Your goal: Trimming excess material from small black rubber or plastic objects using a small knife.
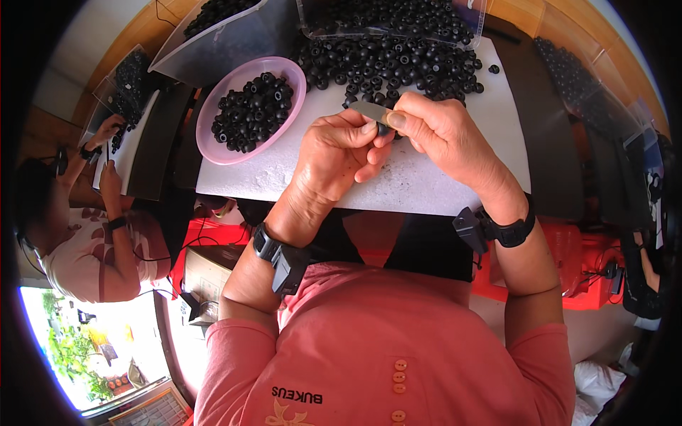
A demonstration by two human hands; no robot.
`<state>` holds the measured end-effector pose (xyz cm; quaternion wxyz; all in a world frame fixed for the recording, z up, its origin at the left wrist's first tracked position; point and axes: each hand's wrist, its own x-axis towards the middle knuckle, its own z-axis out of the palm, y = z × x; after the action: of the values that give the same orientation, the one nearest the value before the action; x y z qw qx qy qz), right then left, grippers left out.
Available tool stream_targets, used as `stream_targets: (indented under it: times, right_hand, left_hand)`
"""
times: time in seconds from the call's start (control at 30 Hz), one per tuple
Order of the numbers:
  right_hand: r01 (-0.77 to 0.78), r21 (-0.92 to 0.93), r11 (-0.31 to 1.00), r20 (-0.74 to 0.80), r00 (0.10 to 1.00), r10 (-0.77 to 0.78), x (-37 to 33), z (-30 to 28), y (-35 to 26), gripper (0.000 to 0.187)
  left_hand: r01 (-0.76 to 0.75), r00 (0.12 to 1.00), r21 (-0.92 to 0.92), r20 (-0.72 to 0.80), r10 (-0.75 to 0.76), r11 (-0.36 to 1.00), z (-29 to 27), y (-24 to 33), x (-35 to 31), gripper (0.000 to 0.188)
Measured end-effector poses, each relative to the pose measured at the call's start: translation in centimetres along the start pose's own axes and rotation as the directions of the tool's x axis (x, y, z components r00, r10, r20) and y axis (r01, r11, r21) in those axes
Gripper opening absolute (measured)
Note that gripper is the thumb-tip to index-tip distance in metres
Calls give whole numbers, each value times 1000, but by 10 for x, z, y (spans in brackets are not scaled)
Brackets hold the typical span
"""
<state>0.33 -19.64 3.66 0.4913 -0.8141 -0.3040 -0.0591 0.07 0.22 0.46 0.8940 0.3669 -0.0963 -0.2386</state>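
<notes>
In my right hand (pixel 444 135) is a small knife (pixel 369 110), its short grey blade pointing left over my left thumb. My left hand (pixel 330 153) pinches a small round black bead-like part (pixel 383 130) between thumb and fingers, right under the blade. Most of that part is covered by my fingers. Both hands are held above a white foam board (pixel 497 153), just on my side of a heap of the same black parts (pixel 398 67). A pink bowl (pixel 204 145) with many more of them stands left of my left hand.
Clear plastic bins, one at the back left (pixel 234 46) and one tipped toward the heap (pixel 482 18), hold more black parts. A co-worker (pixel 99 241) sits at the left with a similar board. Another person's arm (pixel 648 266) shows at the far right. Dark debris specks the board.
</notes>
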Motion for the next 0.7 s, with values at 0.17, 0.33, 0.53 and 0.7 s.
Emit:
stream_targets:
  times: [0.17, 0.33, 0.53, 0.7]
  right_hand:
    - [7, -57, 998, 7, 1000, -7, -1, 0, -1, 20]
    - [126, -144, 981, 59, 991, -119, -4, 5, -3, 22]
    - [-153, 280, 948, -130, 972, 195, 1, -10, -5, 26]
    - [-194, 210, 958, -20, 979, 203, 1, -4, -5, 29]
  left_hand:
    - [-14, 998, 72, -56, 18, 997, 4, -2, -2, 21]
    - [-45, 990, 101, -130, 58, 994, 8, 0, 1, 21]
    - [-28, 999, -17, -36, 28, 999, 1, -3, 4, 16]
    - [-54, 997, -1, -48, 54, 999, 6, -4, 2, 14]
